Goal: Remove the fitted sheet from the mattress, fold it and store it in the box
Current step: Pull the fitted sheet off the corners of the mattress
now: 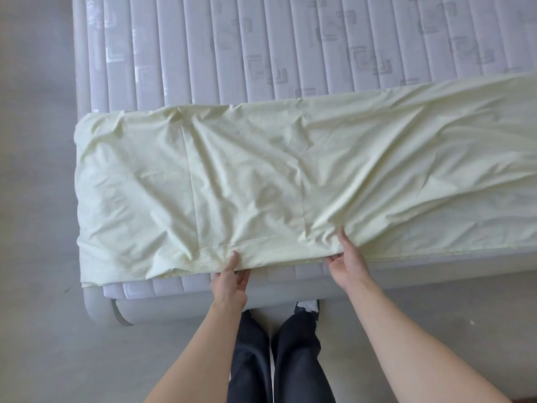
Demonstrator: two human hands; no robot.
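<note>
The pale yellow sheet (290,175) is off the corners and lies folded into one long band across the mattress (261,39), and the mattress is the landmark here: quilted grey, ribbed in long channels with a faint square pattern, bare on its far side beyond the sheet. The band runs from the mattress's left edge, where it hangs a touch over the side, all the way out past the right border of the view. It is rumpled, creases fanning up from the near edge where both hands are at work. The left hand (231,282) is at the near edge of the mattress, thumb on top of the cloth and fingers tucked beneath, pinching the sheet's hem. The right hand (347,261) sits just beside it further along the same near edge, thumb pressed on top of the fabric, fingers curled under the hem, closed on the sheet too. The fabric puckers around each grip. A strip of bare mattress shows below the hem between and left of the hands, and under that the rounded grey bed frame (174,309). The person stands right against the near side of the mattress, dark trousers (276,359) and a shoe (306,306) showing on the grey floor (37,257).
</note>
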